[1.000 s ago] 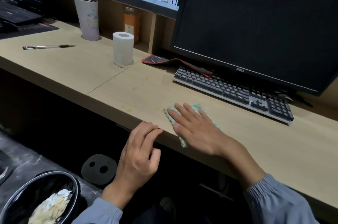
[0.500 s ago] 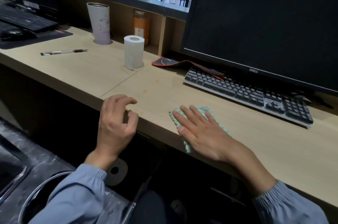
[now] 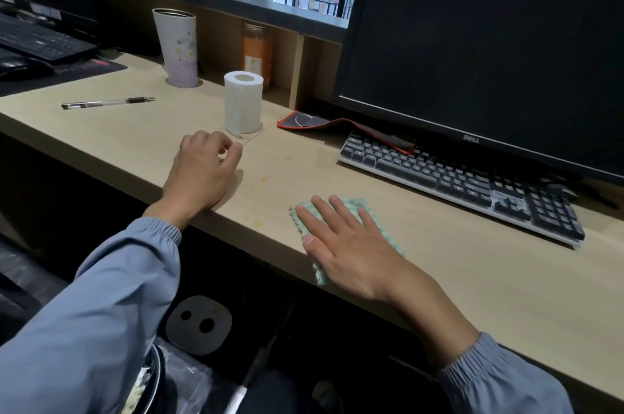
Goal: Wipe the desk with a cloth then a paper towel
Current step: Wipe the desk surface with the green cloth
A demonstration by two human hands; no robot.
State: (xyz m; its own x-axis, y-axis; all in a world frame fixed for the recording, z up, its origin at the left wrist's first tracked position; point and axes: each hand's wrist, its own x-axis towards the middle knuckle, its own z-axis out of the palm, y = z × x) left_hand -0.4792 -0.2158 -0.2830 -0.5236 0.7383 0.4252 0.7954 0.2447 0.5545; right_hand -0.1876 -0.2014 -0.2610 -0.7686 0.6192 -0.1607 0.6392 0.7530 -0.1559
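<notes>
A light green cloth [image 3: 355, 204] lies on the wooden desk [image 3: 472, 265] near its front edge. My right hand [image 3: 351, 244] presses flat on the cloth, fingers spread and pointing far-left. Small yellow stains [image 3: 263, 179] mark the desk just left of the cloth. A white paper towel roll [image 3: 243, 102] stands upright further back. My left hand [image 3: 199, 173] rests on the desk in front of the roll, fingers loosely curled with nothing in them, fingertips a short way from the roll's base.
A black keyboard [image 3: 466, 180] and a dark monitor [image 3: 489, 52] stand behind the cloth, with a red-edged mouse pad [image 3: 337, 126] beside them. A pen [image 3: 108, 102], a tall cup [image 3: 177, 47] and an orange bottle [image 3: 258, 55] are at the left. A bin [image 3: 152, 383] sits under the desk.
My left hand has come up from below the desk edge onto the desktop, toward the paper towel roll. My right hand has stayed on the cloth.
</notes>
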